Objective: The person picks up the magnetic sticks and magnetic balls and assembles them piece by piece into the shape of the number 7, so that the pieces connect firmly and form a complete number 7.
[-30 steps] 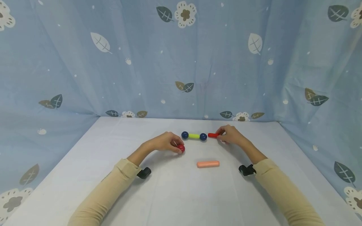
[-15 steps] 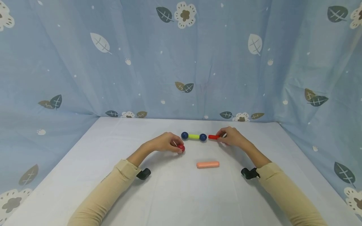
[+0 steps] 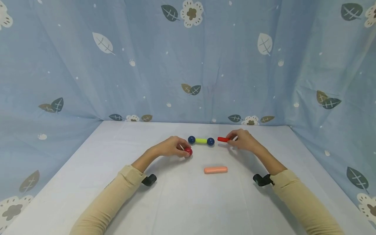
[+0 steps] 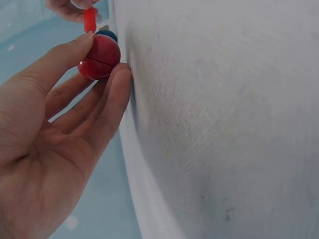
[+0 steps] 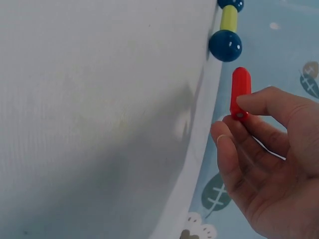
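My left hand (image 3: 173,147) pinches a glossy red ball (image 4: 102,56) between thumb and fingers, low over the white table. With thumb and fingertips, my right hand (image 3: 243,140) holds a short red rod (image 5: 240,89) by its near end. The rod's free end points at a joined piece: a yellow-green rod (image 3: 201,141) with a dark blue ball (image 3: 191,140) at its left end and another blue ball (image 3: 210,141) at its right end. A small gap separates the red rod from that right ball. The red ball is nearer the front than this piece.
A salmon-pink rod (image 3: 215,170) lies on the white tablecloth (image 3: 188,205), in front of the joined piece and between the forearms. Behind the table hangs a blue curtain (image 3: 217,71) with leaf and flower prints. A black camera mount sits at each wrist.
My right hand and forearm have shifted slightly right, taking the red rod a little farther from the blue ball. My left hand keeps the red ball in nearly the same spot.
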Tool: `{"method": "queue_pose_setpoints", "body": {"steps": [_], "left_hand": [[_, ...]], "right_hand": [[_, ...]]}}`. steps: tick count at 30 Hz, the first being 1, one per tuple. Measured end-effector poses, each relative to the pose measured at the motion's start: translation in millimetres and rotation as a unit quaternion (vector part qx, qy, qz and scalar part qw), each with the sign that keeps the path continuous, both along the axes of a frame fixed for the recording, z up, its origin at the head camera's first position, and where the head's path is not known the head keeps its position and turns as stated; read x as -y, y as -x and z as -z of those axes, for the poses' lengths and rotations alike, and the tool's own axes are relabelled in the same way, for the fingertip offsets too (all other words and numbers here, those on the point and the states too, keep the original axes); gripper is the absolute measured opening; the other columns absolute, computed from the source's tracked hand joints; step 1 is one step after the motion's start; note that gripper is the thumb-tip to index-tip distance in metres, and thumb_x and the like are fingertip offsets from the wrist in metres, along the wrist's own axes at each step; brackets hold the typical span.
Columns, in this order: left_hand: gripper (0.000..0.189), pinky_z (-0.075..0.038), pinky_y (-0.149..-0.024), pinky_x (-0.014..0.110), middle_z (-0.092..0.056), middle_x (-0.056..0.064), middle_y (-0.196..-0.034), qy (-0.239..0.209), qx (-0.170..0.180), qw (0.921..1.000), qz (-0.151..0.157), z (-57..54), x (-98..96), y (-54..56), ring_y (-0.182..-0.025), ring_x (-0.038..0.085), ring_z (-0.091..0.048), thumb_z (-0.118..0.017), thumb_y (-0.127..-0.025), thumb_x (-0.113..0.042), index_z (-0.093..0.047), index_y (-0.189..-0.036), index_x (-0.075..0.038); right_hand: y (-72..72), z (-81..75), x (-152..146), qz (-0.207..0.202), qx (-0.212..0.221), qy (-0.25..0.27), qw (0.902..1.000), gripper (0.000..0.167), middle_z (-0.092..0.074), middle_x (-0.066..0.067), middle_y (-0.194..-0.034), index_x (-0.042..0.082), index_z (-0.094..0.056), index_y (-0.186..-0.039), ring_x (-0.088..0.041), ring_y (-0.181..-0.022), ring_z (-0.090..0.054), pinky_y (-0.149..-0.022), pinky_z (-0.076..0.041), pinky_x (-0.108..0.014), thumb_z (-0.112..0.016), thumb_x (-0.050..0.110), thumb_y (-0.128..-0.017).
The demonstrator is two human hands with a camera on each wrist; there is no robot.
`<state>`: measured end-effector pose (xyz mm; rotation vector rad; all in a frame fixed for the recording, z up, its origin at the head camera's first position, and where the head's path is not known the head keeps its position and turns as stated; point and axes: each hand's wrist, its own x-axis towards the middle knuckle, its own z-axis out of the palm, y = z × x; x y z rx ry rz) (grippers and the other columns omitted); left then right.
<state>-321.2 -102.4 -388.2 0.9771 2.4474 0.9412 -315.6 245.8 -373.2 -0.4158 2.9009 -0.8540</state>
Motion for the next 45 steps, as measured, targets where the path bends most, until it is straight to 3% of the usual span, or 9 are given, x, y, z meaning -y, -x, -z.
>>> {"method": "queue_pose_setpoints", "body": {"steps": [14,30,45], "left_hand": [[0.041,-0.058,-0.082,0.029,-0.068,0.004,-0.118,-0.020,0.015,0.9997,-0.002,0.6,-1.8,0.1,-0.099,0.018,-0.067,-0.071,-0.091,-0.022,-0.063,-0.130,-0.012],[0.044,-0.057,-0.088,0.030,-0.067,0.003,-0.123,-0.017,0.021,0.9995,0.013,1.7,-2.2,-1.3,-0.101,0.017,-0.068,-0.075,-0.086,-0.011,-0.063,-0.129,-0.013],[0.039,-0.057,-0.085,0.029,-0.072,0.000,-0.106,-0.008,0.020,0.9998,-0.004,1.2,-6.5,-1.3,-0.095,0.014,-0.067,-0.075,-0.086,-0.020,-0.065,-0.123,-0.018]], "right_hand": [[-6.3,-5.3,10.6,-0.027,0.006,0.018,0.9995,0.025,-0.070,-0.013,-0.104,0.006,-0.068,-0.114,-0.018,-0.076,-0.063,-0.063,-0.057,-0.027,-0.069,0.015,-0.091],[-14.2,-3.7,25.0,-0.072,0.015,0.026,0.9970,0.023,-0.071,-0.010,-0.098,0.006,-0.070,-0.112,-0.027,-0.076,-0.066,-0.060,-0.056,-0.027,-0.069,0.013,-0.090],[-22.0,-3.3,36.1,-0.102,0.019,0.027,0.9942,0.025,-0.070,-0.011,-0.103,0.004,-0.068,-0.114,-0.015,-0.075,-0.065,-0.060,-0.057,-0.027,-0.069,0.014,-0.090]]}}
